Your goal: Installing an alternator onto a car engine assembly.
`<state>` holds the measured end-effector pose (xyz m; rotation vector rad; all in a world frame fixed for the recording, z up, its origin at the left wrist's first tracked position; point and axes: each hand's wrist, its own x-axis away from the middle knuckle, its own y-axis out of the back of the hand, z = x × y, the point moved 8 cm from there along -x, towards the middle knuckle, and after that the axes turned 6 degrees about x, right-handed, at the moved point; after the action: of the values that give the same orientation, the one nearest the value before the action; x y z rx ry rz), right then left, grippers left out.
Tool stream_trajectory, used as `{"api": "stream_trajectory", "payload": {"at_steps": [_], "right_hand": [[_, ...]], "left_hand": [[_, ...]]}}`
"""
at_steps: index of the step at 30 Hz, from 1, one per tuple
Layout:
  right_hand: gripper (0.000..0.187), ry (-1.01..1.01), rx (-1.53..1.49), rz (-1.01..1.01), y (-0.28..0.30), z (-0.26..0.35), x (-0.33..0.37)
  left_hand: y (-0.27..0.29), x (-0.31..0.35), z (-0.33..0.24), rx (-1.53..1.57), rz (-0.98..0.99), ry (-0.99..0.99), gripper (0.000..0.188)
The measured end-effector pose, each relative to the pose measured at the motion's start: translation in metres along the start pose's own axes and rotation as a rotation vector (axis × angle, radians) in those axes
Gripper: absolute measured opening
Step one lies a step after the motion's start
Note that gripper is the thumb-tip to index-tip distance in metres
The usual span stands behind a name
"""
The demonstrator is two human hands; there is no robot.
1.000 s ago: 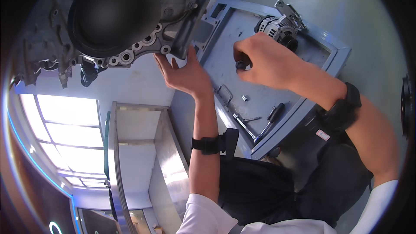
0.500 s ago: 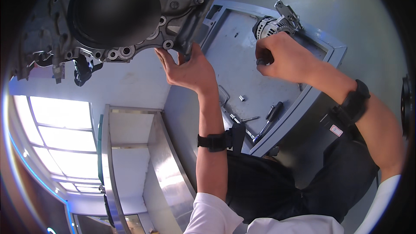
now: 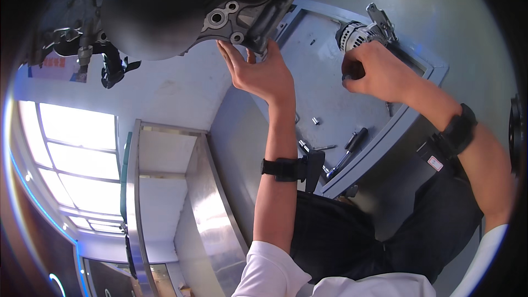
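Apparently for steadiness, the engine (image 3: 247,3) had the left hand (image 3: 261,77) at its lower edge, fingers parted. Right of the engine, the right hand (image 3: 378,74) curled its fingers around a small dark piece (image 3: 346,77), seemingly securing it.

A white short-sleeved fabric shirt (image 3: 269,268) pairs with black fabric trousers (image 3: 333,228), while wide black forearm bands (image 3: 280,169) each carry a boxy black module (image 3: 315,172), the right one marked by a small white rectangular label (image 3: 435,163) edged in red
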<state>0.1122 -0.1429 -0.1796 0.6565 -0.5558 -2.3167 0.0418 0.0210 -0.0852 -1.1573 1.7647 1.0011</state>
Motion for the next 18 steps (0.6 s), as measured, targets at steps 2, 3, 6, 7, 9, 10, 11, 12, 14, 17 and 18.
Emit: {"api": "stream_trajectory", "payload": {"at_steps": [2, 3, 6, 7, 9, 10, 11, 12, 14, 17, 18], "right_hand": [[0.026, -0.031, 0.033, 0.001, 0.002, -0.005, 0.001], [0.026, -0.021, 0.044, -0.002, 0.004, -0.005, 0.002], [0.026, -0.087, -0.002, 0.004, 0.007, -0.017, 0.007], [0.026, -0.069, 0.015, -0.003, 0.007, -0.017, 0.006], [0.026, -0.091, 0.002, 0.013, 0.004, -0.020, 0.008], [0.026, -0.084, 0.024, 0.007, 0.005, -0.021, 0.009], [0.026, -0.114, 0.016, 0.012, 0.004, -0.025, 0.009], [0.025, -0.142, 0.002, 0.025, 0.003, -0.027, 0.010], [0.025, -0.147, 0.010, 0.013, 0.004, -0.028, 0.010], [0.024, -0.157, 0.006, 0.003, 0.004, -0.031, 0.011], [0.024, -0.154, 0.000, -0.001, 0.004, -0.032, 0.010]], "left_hand": [[0.000, 0.000, -0.002, 0.014, -0.003, 0.006, 0.073], [0.000, 0.000, -0.003, 0.020, 0.000, 0.012, 0.074], [0.001, 0.001, 0.001, 0.059, -0.001, 0.050, 0.076], [0.003, 0.000, 0.001, 0.069, -0.023, 0.041, 0.076], [0.002, 0.004, 0.005, 0.035, -0.008, 0.062, 0.077], [0.004, 0.005, 0.005, 0.051, -0.025, 0.062, 0.077], [0.004, 0.005, 0.006, 0.060, -0.026, 0.073, 0.077], [0.005, 0.005, 0.007, 0.060, -0.025, 0.086, 0.078], [0.005, 0.005, 0.008, 0.089, -0.029, 0.075, 0.078], [0.003, 0.006, 0.009, 0.151, -0.027, 0.088, 0.079], [0.001, 0.007, 0.010, 0.190, -0.030, 0.108, 0.079]]}}
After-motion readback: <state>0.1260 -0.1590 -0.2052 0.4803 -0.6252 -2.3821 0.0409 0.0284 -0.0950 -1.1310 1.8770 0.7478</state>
